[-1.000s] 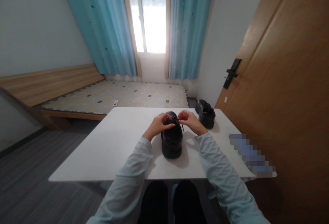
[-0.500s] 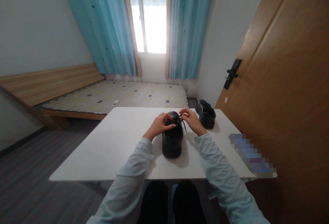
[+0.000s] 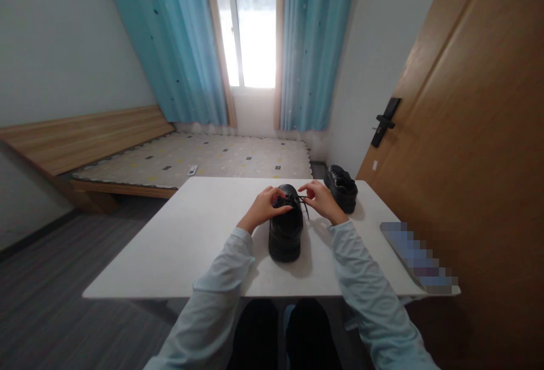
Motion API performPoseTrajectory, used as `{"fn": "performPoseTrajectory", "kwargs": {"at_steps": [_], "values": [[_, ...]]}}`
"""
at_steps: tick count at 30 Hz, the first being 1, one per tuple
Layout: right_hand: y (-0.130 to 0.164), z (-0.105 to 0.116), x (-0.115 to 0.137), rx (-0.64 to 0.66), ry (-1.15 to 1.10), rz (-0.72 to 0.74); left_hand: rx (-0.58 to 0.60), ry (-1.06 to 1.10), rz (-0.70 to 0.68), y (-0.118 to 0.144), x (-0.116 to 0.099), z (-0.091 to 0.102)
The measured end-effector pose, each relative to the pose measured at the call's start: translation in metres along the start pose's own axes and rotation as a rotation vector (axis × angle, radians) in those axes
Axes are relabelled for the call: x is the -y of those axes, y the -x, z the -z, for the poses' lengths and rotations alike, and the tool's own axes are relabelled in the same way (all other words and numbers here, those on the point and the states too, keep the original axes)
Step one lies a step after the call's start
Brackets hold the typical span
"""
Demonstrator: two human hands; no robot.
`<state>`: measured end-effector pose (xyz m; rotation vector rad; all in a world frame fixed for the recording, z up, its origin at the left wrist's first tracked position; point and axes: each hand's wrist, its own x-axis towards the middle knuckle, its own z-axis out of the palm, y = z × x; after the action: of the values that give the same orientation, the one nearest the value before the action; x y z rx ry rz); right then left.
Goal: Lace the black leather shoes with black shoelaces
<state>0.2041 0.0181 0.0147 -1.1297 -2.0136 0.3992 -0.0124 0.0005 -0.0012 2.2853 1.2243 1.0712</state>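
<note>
A black lace-up shoe rests upright on the white table, heel toward me. My left hand is at its left side, with curled fingers closed at the laces and the thumb lying across the shoe opening. To the right of the shoe, my right hand pinches a black shoelace and holds it out from the shoe. A loose lace end hangs below those fingers. Farther back at the right stands a second black shoe, touched by neither hand.
A blurred bluish flat item lies along the table's right edge. Beyond the table is a bed with a small white object on it. A wooden door stands close on the right.
My right hand has moved a little to the right, away from the shoe, drawing the shoelace outward. My left hand and the shoe stay nearly in place.
</note>
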Motion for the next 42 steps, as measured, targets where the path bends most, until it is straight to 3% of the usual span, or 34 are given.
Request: {"fn": "performPoseTrajectory", "kwargs": {"at_steps": [3, 7, 12, 16, 23, 27, 34, 42], "values": [[0.001, 0.0, -0.002, -0.064, 0.097, -0.003, -0.005, -0.014, -0.005, 0.0, 0.0, 0.0], [0.001, -0.006, -0.003, -0.1, 0.114, -0.112, -0.008, -0.015, -0.003, 0.0, 0.001, 0.0], [-0.001, -0.012, -0.002, -0.105, -0.359, -0.36, -0.007, -0.018, -0.001, 0.0, 0.003, 0.0], [0.001, -0.007, -0.003, -0.054, -0.723, -0.426, 0.001, -0.018, 0.001, 0.0, 0.003, 0.0], [0.002, 0.0, 0.002, 0.019, -0.958, -0.459, -0.014, 0.012, -0.005, 0.001, 0.004, -0.001], [0.001, 0.003, 0.004, -0.017, -0.872, -0.387, -0.014, 0.0, -0.004, 0.001, 0.003, 0.0], [-0.001, 0.003, -0.001, -0.188, -0.478, -0.299, -0.015, -0.001, -0.008, 0.0, 0.004, 0.0], [0.003, 0.003, 0.004, -0.295, 0.256, -0.108, -0.018, -0.008, -0.006, 0.001, 0.003, 0.001]]}}
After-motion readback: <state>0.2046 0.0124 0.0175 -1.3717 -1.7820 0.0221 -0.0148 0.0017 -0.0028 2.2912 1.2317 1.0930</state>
